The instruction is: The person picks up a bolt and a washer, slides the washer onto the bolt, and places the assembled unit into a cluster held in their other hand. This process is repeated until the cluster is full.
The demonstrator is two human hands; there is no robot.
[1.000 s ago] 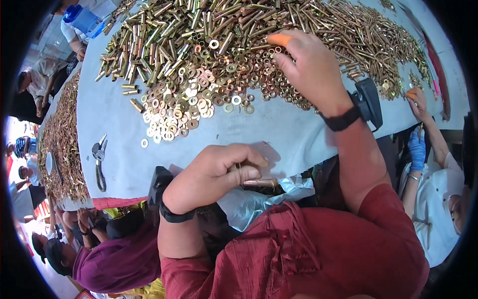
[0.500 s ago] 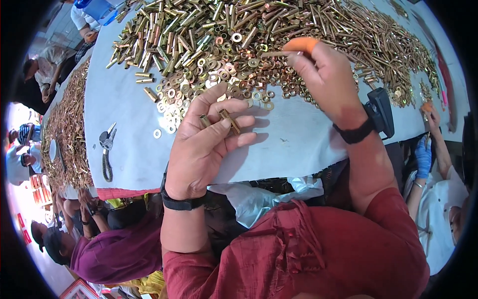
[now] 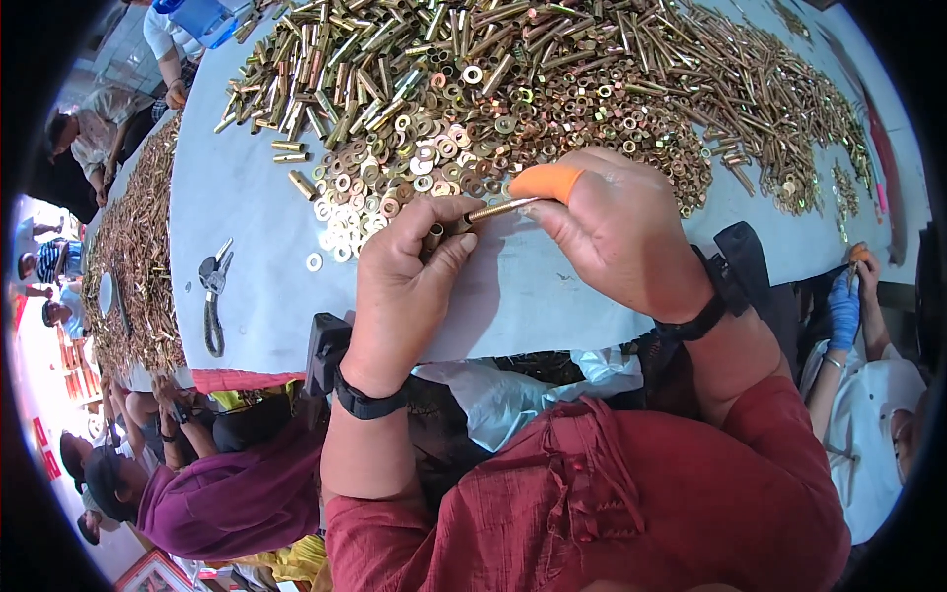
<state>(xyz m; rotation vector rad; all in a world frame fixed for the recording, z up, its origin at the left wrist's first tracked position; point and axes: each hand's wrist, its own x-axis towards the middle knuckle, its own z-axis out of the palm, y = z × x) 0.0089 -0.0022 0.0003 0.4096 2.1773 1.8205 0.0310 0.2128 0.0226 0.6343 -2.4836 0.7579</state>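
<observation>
My left hand (image 3: pixel 406 281) is closed on short brass-coloured metal sleeves (image 3: pixel 434 237), their open ends showing between thumb and fingers. My right hand (image 3: pixel 619 232), with an orange finger cover (image 3: pixel 546 182) on one finger, pinches a threaded bolt (image 3: pixel 498 209). The bolt's far end points left and reaches the fingertips of my left hand; whether it sits inside a sleeve I cannot tell. Just beyond both hands lie loose washers (image 3: pixel 414 163) and a heap of small nuts (image 3: pixel 646 128). More sleeves (image 3: pixel 370 89) are piled behind the washers.
Long bolts (image 3: pixel 760 104) heap up at the far right. Keys on a black loop (image 3: pixel 212 296) lie on the pale tabletop (image 3: pixel 252 222) at left. Another parts-covered table (image 3: pixel 138 266) stands further left. A co-worker's blue-gloved hand (image 3: pixel 843 306) is at the right edge.
My right hand has moved down and left with the bolt, bringing it to my left hand. My left fingers, spread before, have curled in around the sleeves.
</observation>
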